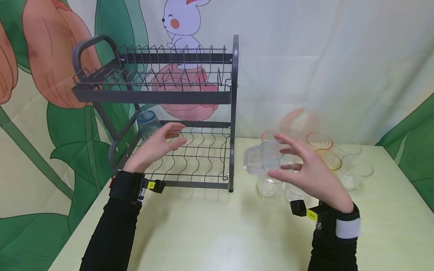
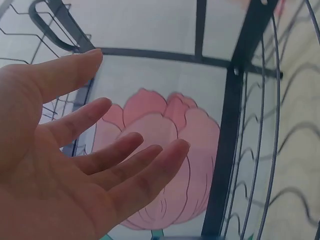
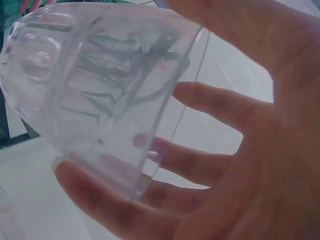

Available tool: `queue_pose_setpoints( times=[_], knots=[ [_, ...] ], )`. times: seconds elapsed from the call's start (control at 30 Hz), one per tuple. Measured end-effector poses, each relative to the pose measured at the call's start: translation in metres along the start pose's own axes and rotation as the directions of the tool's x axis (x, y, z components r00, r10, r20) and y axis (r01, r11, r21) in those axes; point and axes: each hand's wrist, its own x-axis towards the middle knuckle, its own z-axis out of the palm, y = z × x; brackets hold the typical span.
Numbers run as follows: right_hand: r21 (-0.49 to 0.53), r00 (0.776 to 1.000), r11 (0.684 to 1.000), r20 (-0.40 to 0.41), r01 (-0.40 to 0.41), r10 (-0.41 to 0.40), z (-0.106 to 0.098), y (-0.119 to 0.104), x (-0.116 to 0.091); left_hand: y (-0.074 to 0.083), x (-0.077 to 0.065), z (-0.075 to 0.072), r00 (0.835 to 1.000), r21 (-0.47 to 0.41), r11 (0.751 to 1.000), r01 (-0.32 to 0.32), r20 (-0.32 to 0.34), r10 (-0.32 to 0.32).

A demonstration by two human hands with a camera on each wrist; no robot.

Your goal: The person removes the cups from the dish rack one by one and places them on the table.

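Note:
My right hand (image 1: 317, 173) holds a clear plastic cup (image 1: 260, 159) by its rim end. The cup lies nearly sideways above the table, its base pointing left toward the rack. In the right wrist view, the thumb and fingers curl around the open end of the transparent cup (image 3: 95, 95). A blue tinted cup (image 1: 146, 121) stands upside down on the lower tier of the dark dish rack (image 1: 156, 98), at its left end. Just in front of that cup, my left hand (image 1: 152, 148) hovers with fingers spread and holds nothing.
Several clear cups stand grouped at the right, beneath and behind my right hand, some with a red rim (image 1: 320, 140) or a yellow rim (image 1: 329, 160). The rack's right post (image 1: 232, 113) rises between the two hands. A printed curtain (image 1: 339, 75) hangs behind the table.

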Motion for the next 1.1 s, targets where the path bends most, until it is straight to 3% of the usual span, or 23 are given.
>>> queue_pose_setpoints(
  times=[0.17, 0.27, 0.4, 0.63, 0.77, 0.9, 1.0, 1.07, 1.1],
  knots=[
    [-0.030, 1.000, 0.999, 0.003, -0.025, 0.026, -0.006, 0.000, -0.005, -0.009, 0.008, -0.016, 0.999, 0.087, 0.995, 0.046, -0.027, -0.043],
    [-0.046, 0.999, 0.998, 0.010, -0.047, 0.048, -0.009, 0.000, -0.009, -0.016, 0.015, -0.024, 0.997, 0.160, 0.986, 0.044, -0.065, -0.034],
    [-0.089, 0.998, 0.994, 0.007, -0.062, 0.063, -0.016, 0.000, -0.015, -0.023, 0.024, -0.034, 0.991, 0.280, 0.959, 0.045, -0.133, -0.007],
    [-0.176, 0.996, 0.981, -0.019, -0.087, 0.085, -0.032, 0.005, -0.029, -0.027, 0.034, -0.046, 0.978, 0.412, 0.908, 0.081, -0.206, 0.006],
    [-0.216, 0.995, 0.972, -0.034, -0.096, 0.090, -0.039, 0.008, -0.034, -0.033, 0.039, -0.055, 0.970, 0.465, 0.875, 0.139, -0.242, -0.025],
    [-0.225, 0.996, 0.970, -0.037, -0.087, 0.081, -0.046, 0.011, -0.038, -0.044, 0.050, -0.065, 0.957, 0.485, 0.845, 0.225, -0.271, -0.100],
    [-0.235, 0.995, 0.967, -0.047, -0.099, 0.090, -0.051, 0.013, -0.041, -0.065, 0.068, -0.073, 0.945, 0.496, 0.821, 0.283, -0.290, -0.151],
    [-0.246, 0.993, 0.963, -0.054, -0.114, 0.104, -0.054, 0.013, -0.044, -0.088, 0.083, -0.080, 0.943, 0.503, 0.811, 0.299, -0.288, -0.169],
    [-0.252, 0.992, 0.960, -0.054, -0.122, 0.112, -0.056, 0.014, -0.046, -0.108, 0.094, -0.085, 0.945, 0.507, 0.814, 0.285, -0.291, -0.150]
  ],
)
